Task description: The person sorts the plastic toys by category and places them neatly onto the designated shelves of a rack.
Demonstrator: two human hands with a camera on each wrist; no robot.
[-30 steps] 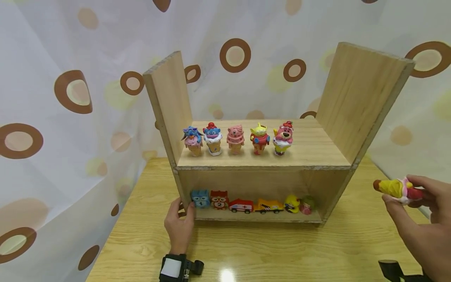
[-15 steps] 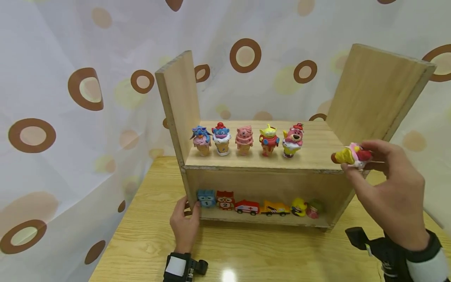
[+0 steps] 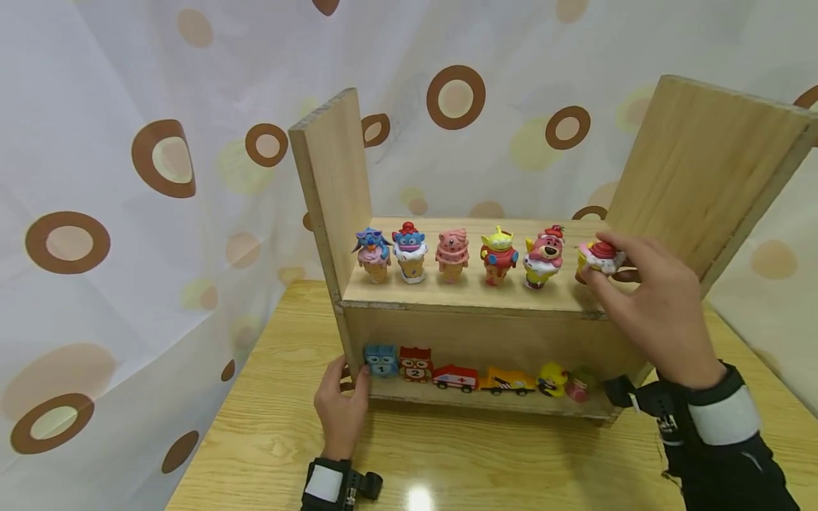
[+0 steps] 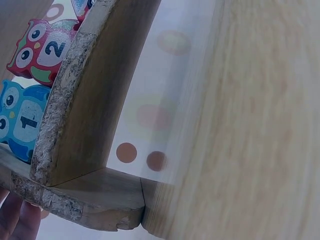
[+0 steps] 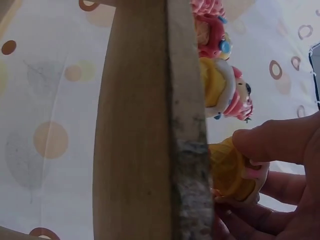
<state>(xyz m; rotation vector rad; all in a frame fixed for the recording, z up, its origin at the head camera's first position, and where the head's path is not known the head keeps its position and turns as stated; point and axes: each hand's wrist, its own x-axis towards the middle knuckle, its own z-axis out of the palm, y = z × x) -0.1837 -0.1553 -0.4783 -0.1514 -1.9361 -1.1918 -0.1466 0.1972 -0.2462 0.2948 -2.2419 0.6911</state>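
Note:
My right hand [image 3: 658,305] pinches an ice-cream-cone figurine [image 3: 599,257] with a red and white top, between thumb and fingers. It is upright at the right part of the upper board of a wooden shelf [image 3: 473,297]; in the right wrist view its yellow cone [image 5: 227,167] is at the board's edge. To its left stands a pink bear cone figurine [image 3: 544,257], then several other cone figurines [image 3: 451,255] in a row. My left hand [image 3: 341,408] grips the shelf's lower left side panel, thumb in front, beside a blue owl block [image 3: 381,361] marked 1.
The lower shelf bears a red owl block [image 3: 416,365] marked 2, a red ambulance [image 3: 456,378], a yellow truck [image 3: 508,382], a yellow duck [image 3: 552,380] and a green-and-pink figure [image 3: 581,384]. Tall side panels [image 3: 709,170] rise at both ends. The shelf stands on a wooden table [image 3: 255,426].
My right hand has carried the cone figurine leftward from the right of the shelf onto its upper board, turning it from sideways to upright. My left hand keeps its grip on the side panel.

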